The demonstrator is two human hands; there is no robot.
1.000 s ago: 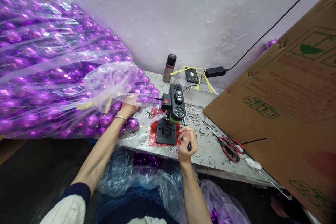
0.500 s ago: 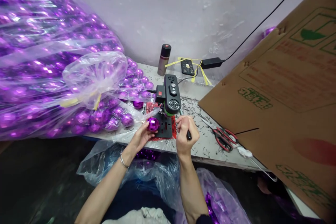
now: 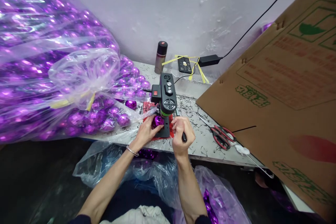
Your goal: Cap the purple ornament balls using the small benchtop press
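Note:
A small black bench drill (image 3: 166, 97) with a red switch stands on a red mat near the table's front edge. My left hand (image 3: 146, 132) holds a shiny purple ball (image 3: 158, 121) on the drill's base, right under its head. My right hand (image 3: 180, 135) is closed round the drill's black lever handle (image 3: 183, 135) on the machine's right side.
A big clear plastic bag of purple balls (image 3: 52, 63) fills the left. A large cardboard box (image 3: 283, 87) leans at the right, with red scissors (image 3: 222, 136) before it. A spray can (image 3: 160, 57), a remote and a power adapter (image 3: 209, 60) lie by the wall. Plastic bags sit below the table (image 3: 207, 148).
My left hand left the big bag with a purple ball and brought it onto the drill base under the head. My right hand stayed on the lever.

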